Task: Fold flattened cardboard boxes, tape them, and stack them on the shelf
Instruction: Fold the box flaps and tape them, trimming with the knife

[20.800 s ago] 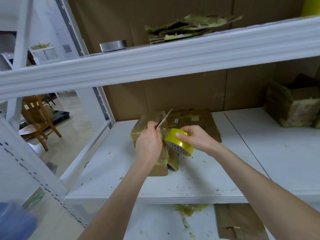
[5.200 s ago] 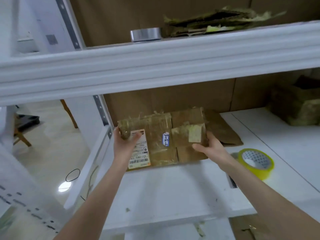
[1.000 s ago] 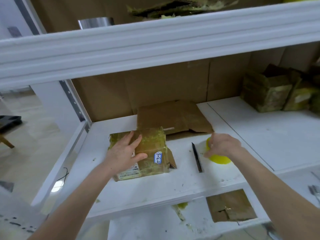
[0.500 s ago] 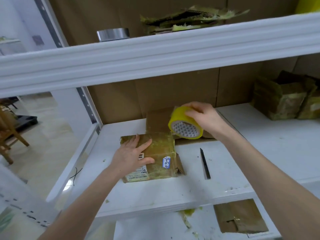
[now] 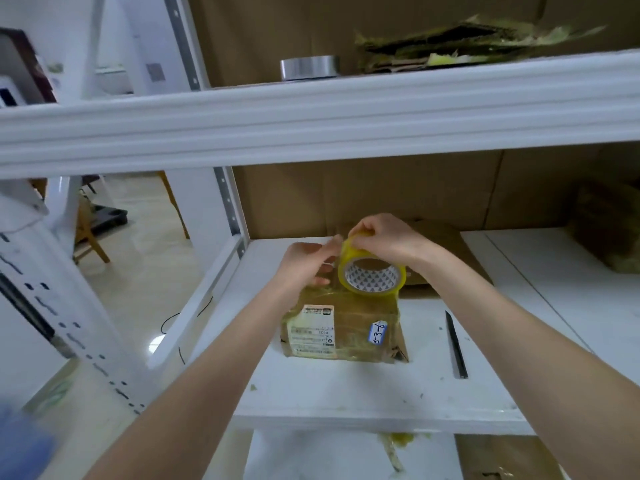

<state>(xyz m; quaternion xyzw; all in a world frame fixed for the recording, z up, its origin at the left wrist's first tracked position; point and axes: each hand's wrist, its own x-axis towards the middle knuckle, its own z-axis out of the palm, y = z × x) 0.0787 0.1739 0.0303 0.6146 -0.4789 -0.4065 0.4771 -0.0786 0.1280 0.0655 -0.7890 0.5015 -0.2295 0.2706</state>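
Shelf (image 5: 346, 393): white, bears box (image 5: 346, 327) flat for taping.
Right hand (image 5: 388, 237): fingers grip tape roll (image 5: 372, 275) over box.
Left hand (image 5: 304, 265): fingers pinch its edge, likely seeking the end.

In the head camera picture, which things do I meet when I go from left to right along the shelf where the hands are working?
left hand → yellow tape roll → thin black cutter → taped box, blurred, at the far right
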